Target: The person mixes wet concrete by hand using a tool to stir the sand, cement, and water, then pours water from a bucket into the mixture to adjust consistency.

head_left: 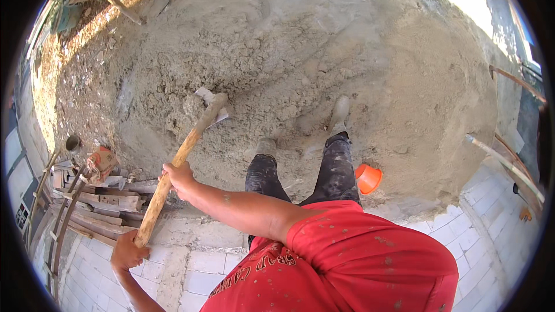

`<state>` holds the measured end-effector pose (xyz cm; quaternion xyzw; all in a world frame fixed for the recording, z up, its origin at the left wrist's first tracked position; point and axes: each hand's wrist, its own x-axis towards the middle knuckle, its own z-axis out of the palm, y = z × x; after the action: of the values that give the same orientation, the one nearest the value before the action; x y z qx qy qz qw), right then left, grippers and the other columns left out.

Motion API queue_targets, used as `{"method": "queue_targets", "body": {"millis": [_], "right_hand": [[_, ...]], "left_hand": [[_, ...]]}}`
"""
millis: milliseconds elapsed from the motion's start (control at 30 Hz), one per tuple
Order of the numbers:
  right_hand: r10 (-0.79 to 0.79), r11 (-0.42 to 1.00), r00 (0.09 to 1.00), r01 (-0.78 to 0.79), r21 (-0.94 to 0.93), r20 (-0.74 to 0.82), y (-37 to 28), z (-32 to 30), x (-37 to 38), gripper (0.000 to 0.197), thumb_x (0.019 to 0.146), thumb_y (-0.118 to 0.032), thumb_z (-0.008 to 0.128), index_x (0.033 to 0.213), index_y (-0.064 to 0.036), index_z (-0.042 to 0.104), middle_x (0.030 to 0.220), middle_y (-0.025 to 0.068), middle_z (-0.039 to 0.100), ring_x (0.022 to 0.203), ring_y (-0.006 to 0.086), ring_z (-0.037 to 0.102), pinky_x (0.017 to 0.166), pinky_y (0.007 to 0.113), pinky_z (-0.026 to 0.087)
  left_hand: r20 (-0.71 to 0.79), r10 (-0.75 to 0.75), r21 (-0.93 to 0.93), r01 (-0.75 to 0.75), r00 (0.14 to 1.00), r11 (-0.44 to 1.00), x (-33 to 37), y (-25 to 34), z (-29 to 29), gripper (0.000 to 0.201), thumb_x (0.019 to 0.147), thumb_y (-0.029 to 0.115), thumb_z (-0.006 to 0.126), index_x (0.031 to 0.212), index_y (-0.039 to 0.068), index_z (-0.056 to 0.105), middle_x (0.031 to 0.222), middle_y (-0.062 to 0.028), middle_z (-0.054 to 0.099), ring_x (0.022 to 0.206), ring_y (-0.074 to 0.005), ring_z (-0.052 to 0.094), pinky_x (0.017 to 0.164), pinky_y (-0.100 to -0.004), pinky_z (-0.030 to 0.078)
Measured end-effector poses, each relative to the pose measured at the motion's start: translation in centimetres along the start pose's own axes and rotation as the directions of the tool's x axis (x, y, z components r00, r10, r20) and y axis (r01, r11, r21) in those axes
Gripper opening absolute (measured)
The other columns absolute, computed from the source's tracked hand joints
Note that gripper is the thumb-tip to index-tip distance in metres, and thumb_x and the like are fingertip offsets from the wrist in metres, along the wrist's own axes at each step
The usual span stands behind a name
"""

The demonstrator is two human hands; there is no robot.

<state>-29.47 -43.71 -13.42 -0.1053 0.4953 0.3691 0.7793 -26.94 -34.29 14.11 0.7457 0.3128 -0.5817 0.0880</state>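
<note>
Both my hands are wrapped around the wooden handle of a hoe (186, 146), held slanting across my left side. My left hand (130, 251) grips the handle's near end. Farther up the shaft is my right hand (180, 179), its arm reaching across my body. The hoe's pale metal blade (220, 117) rests at a patch of wet, lumpy grey concrete mix (254, 63); its lower edge is hidden. My boots (340, 112) stand in the mix, just right of the blade.
An orange bucket (368, 179) lies tipped beside my right leg. Stacked boards (110, 202), a crumpled sack (102, 163) and a small dark bucket (73, 144) sit at the left. Block walls (208, 261) run along the near side. Poles (506, 164) lean at the right.
</note>
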Motion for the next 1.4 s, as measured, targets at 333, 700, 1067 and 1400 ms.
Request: {"method": "queue_targets", "body": {"millis": [333,700,1067,1400], "right_hand": [[-0.701,0.710,0.612,0.554,-0.434,-0.366,-45.5,-34.7,-2.3,0.012,0.093,-0.008,0.057,0.098,-0.0043,0.047,0.073,0.0054,0.051,0.054,0.0165,0.053,0.045,0.034,0.050],[-0.717,0.693,0.434,0.362,-0.623,-0.545,-73.1,-53.4,-3.8,0.015,0.090,-0.010,0.053,0.091,0.0055,0.054,0.072,0.0121,0.057,0.056,0.0217,0.060,0.054,0.035,0.056],[-0.479,0.873,0.609,0.254,-0.417,-0.632,-40.3,-42.2,6.6,0.011,0.093,-0.010,0.054,0.091,0.0004,0.051,0.066,0.0082,0.050,0.052,0.0198,0.052,0.048,0.037,0.051],[-0.124,0.925,0.881,0.269,0.267,-0.457,-8.6,-17.4,11.6,0.014,0.093,-0.015,0.053,0.082,-0.0079,0.046,0.069,0.0057,0.047,0.059,0.0200,0.049,0.056,0.036,0.049]], "left_hand": [[0.124,0.667,-0.169,-0.647,0.735,0.744,19.4,38.7,34.3,0.039,0.074,0.017,0.070,0.109,0.001,0.063,0.080,-0.0171,0.066,0.068,-0.0277,0.065,0.066,-0.0410,0.051],[0.390,0.681,-0.293,-0.618,0.620,0.730,25.1,67.6,44.1,0.036,0.077,0.020,0.065,0.107,0.000,0.063,0.076,-0.0157,0.067,0.058,-0.0253,0.066,0.053,-0.0397,0.052],[0.281,0.546,-0.032,-0.561,0.789,0.827,25.9,36.1,34.7,0.038,0.080,0.018,0.061,0.112,0.000,0.062,0.098,-0.0261,0.067,0.091,-0.0415,0.065,0.081,-0.0482,0.052],[0.017,0.438,0.605,-0.358,0.899,0.711,18.5,8.7,10.1,0.025,0.083,0.013,0.062,0.107,0.004,0.060,0.093,-0.0240,0.070,0.091,-0.0447,0.068,0.081,-0.0548,0.054]]}}
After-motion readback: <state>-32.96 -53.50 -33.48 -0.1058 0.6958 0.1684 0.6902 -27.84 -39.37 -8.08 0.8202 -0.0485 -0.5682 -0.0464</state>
